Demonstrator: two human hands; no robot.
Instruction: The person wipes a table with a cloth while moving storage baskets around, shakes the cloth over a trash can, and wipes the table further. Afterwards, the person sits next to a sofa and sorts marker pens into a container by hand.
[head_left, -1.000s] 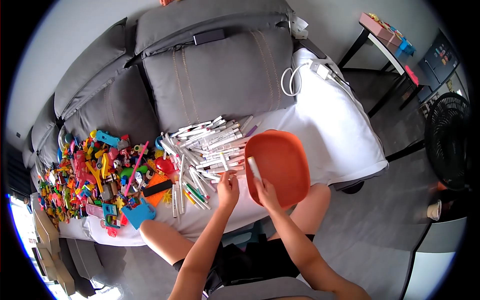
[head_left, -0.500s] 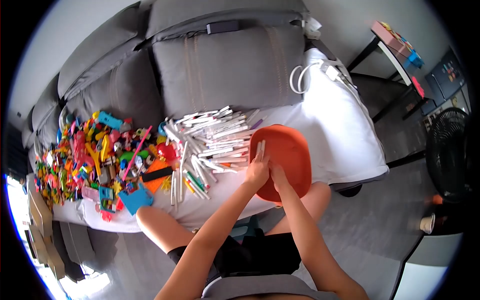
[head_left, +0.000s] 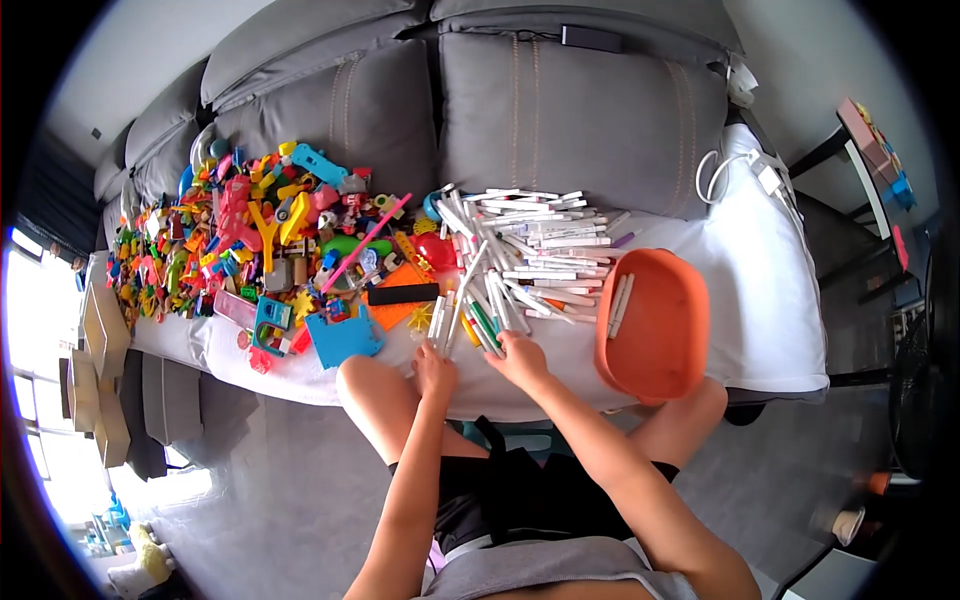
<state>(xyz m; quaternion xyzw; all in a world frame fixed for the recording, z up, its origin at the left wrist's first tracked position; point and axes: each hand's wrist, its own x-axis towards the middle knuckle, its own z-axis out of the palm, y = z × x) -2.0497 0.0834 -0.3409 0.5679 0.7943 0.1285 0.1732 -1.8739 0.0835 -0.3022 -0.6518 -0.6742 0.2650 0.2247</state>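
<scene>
At the front of a pile of white-barrelled markers point(head_left: 565, 240), my left hand point(head_left: 435, 374) has its fingers closed at the lower ends of a couple of white markers point(head_left: 441, 318). A little to its right, my right hand point(head_left: 521, 360) has thumb and fingers around the near end of a marker; some fingertips are hidden. Beside that hand lie a green-barrelled marker point(head_left: 484, 322) and a yellow one point(head_left: 468, 328). An orange plastic bin point(head_left: 660, 375) stands right of the pile, with a couple of white markers point(head_left: 621, 303) leaning inside.
A large heap of mixed colourful toys point(head_left: 240, 235) covers the left of the sofa seat. Between heap and markers lie a black bar point(head_left: 402, 294), a blue flat piece point(head_left: 343, 338) and a pink stick point(head_left: 368, 242). A white cable point(head_left: 712, 177) rests at the right.
Both hands have left the orange bin and moved left to the markers' front edge. The markers once held over the bin now lie in it. The view has shifted left.
</scene>
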